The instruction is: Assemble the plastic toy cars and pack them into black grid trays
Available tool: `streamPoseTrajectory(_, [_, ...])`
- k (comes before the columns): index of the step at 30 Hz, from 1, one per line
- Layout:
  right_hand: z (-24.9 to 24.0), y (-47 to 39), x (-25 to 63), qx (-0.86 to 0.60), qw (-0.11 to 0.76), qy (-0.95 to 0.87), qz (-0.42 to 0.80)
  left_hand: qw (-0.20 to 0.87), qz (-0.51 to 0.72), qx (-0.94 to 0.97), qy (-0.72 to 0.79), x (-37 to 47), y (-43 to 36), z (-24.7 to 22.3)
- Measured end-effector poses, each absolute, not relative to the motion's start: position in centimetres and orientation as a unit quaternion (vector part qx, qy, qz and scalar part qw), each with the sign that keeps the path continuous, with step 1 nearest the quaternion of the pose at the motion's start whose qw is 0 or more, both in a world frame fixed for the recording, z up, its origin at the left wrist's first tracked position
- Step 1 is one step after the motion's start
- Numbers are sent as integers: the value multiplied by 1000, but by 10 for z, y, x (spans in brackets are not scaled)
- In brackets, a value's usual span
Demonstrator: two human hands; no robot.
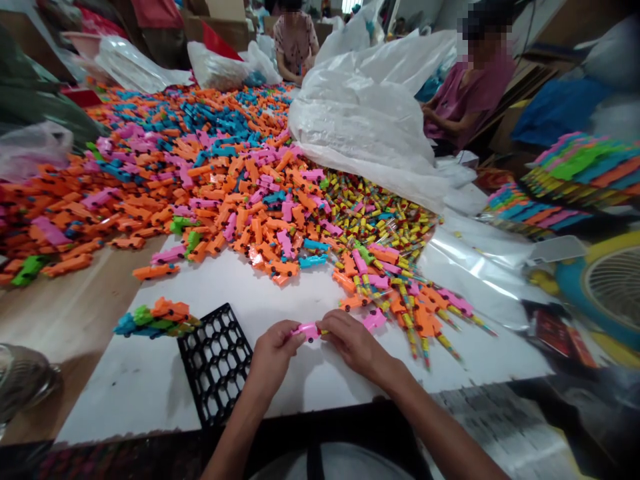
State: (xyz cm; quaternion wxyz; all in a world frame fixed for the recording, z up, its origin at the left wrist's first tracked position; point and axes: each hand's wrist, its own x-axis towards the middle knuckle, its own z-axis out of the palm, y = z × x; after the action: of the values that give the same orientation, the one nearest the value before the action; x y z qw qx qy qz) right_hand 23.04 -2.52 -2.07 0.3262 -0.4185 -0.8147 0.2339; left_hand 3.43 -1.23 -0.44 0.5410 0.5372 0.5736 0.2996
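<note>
In front of me, above the white board (165, 393), my left hand (276, 347) pinches the left end of a pink toy car (309, 331). My right hand (353, 339) is closed at the car's right end, on a small yellow tube (323, 331) mostly hidden by the fingers. Left of my hands lies a black grid tray (215, 363) with hexagonal openings. At its upper left corner is a small stack of blue, green and orange toy cars (160, 316). To the right, orange and pink cars with yellow tubes attached (425, 310) lie in a loose heap.
A large pile of toy cars (240, 193) covers the far table. Beside it lie many yellow tubes (383, 217) under a big white plastic bag (365, 113). A glass mug (25, 380) stands left, a fan (610, 280) right. Two people sit across the table.
</note>
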Motion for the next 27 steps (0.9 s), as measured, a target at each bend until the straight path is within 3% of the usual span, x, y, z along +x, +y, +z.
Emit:
streamPoseTrajectory(5, [-29,-40,223,-444,315,-836,70,618,281,478,557,41,-17,-2])
streamPoseTrajectory(8, [-37,-46,228,-439,295,-846,65,616,215,526,546,45,-17,-4])
streamPoseTrajectory(12, [-24,-45,275,-463,275,-840,62,459,223,690,514,44,3,-3])
streamPoseTrajectory(15, [-2,-35,318,-544,282,-789,-51,273,268,750,539,40,38,-3])
streamPoseTrajectory(18, [10,-18,321,-594,298,-736,-128,122,208,778,581,40,71,-9])
streamPoseTrajectory(20, [6,-4,295,-566,300,-762,-95,82,170,783,593,41,83,-14])
streamPoseTrajectory(24, [-19,22,224,-569,164,-806,-16,51,162,778,605,42,82,-20])
streamPoseTrajectory(27, [-46,29,193,-611,115,-782,-37,13,169,776,607,35,71,-24])
